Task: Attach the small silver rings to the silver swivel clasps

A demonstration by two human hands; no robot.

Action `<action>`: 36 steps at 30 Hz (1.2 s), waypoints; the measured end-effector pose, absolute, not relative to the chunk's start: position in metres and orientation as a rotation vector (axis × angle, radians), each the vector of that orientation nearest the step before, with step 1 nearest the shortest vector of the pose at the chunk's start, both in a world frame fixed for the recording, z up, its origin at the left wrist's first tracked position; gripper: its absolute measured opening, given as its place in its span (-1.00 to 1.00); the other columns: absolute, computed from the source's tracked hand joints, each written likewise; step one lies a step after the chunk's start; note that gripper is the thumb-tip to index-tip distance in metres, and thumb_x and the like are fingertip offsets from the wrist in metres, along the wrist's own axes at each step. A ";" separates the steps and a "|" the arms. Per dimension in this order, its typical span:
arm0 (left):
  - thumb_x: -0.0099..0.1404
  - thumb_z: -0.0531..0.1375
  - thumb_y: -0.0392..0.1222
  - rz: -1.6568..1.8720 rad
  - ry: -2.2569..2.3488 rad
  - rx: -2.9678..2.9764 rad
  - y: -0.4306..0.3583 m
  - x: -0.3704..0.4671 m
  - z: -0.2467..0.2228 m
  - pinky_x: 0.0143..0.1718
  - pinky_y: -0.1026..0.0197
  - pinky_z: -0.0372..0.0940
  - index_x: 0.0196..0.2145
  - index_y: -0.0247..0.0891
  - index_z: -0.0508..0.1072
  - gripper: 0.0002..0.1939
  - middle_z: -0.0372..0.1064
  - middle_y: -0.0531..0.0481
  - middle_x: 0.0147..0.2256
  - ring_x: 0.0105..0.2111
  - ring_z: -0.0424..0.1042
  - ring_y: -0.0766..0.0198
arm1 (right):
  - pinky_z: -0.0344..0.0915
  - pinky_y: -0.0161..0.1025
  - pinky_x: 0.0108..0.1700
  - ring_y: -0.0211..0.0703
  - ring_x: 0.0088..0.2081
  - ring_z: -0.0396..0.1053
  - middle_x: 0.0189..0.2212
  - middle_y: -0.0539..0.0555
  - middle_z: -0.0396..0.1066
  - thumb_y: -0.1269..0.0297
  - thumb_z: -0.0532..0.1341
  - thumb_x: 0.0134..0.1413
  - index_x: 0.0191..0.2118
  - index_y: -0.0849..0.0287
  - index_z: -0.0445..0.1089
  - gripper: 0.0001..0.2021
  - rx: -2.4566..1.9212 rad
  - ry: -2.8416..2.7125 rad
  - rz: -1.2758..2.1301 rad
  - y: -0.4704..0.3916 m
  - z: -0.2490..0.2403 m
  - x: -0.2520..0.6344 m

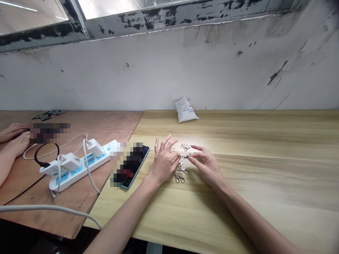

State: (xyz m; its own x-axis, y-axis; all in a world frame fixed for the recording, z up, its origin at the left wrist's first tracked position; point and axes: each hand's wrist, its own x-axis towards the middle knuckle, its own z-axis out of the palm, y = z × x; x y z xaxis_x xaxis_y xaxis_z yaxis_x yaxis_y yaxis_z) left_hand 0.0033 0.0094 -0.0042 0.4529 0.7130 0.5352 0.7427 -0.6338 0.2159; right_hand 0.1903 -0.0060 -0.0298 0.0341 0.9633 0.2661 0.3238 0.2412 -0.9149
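Between my two hands, just above the table, is a small metal swivel clasp (186, 157). My right hand (206, 165) pinches one end of it between thumb and forefinger. At its other end, my left hand (164, 162) closes thumb and forefinger, while its other fingers stick up and apart. Several silver clasps (185, 146) lie behind the held one. Nearer to me, more clasps (180, 176) rest in a loose group under and between my hands. Part of another metal piece (172, 150) shows behind my left fingers.
A phone (139, 165), partly blurred out, lies left of my left hand. Beyond it, a white power strip (87, 165) with chargers and cables crosses the brown table. A white plastic packet (185, 110) sits by the wall. Another person's hands (18, 137) are at far left.
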 end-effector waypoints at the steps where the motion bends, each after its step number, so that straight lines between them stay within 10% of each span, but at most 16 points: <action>1: 0.31 0.18 -0.25 -0.873 -1.301 -2.630 0.009 0.004 -0.004 0.29 -0.41 -0.30 -0.38 -0.16 0.54 -0.85 0.26 -0.04 0.18 0.31 -0.01 -0.03 | 0.00 0.20 0.23 0.13 0.18 0.17 0.11 0.17 0.31 0.04 0.28 0.03 -0.45 0.09 0.50 -0.77 -1.286 -1.514 0.744 -0.007 -0.031 0.189; 27: 0.29 0.16 -0.30 -0.821 -1.182 -2.730 0.010 0.001 -0.001 0.33 -0.33 -0.27 -0.41 -0.20 0.51 -0.84 0.27 -0.07 0.16 0.27 0.08 0.00 | -0.10 0.30 0.26 0.15 0.32 -0.07 0.23 0.14 0.22 0.03 0.24 0.09 -0.41 0.07 0.52 -0.75 -1.321 -1.648 0.690 -0.002 -0.031 0.194; 36: 0.26 0.23 -0.15 -0.787 -1.415 -2.755 0.031 -0.026 -0.008 0.27 -0.31 -0.07 -0.18 -0.13 0.53 -0.83 0.25 -0.12 0.14 0.25 0.09 -0.02 | 0.16 0.16 0.08 0.14 0.14 0.21 0.06 0.18 0.36 0.16 0.10 0.22 -0.29 0.06 0.51 -0.76 -1.411 -1.982 0.183 0.008 -0.035 0.216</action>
State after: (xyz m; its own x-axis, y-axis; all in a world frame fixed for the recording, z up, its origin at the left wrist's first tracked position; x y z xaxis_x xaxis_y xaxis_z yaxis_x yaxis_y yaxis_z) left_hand -0.0255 0.0310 -0.0085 0.4868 0.7765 0.4002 0.7497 -0.6065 0.2648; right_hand 0.2165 0.0078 -0.0351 -0.1737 0.8772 0.4476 0.7803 0.3999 -0.4809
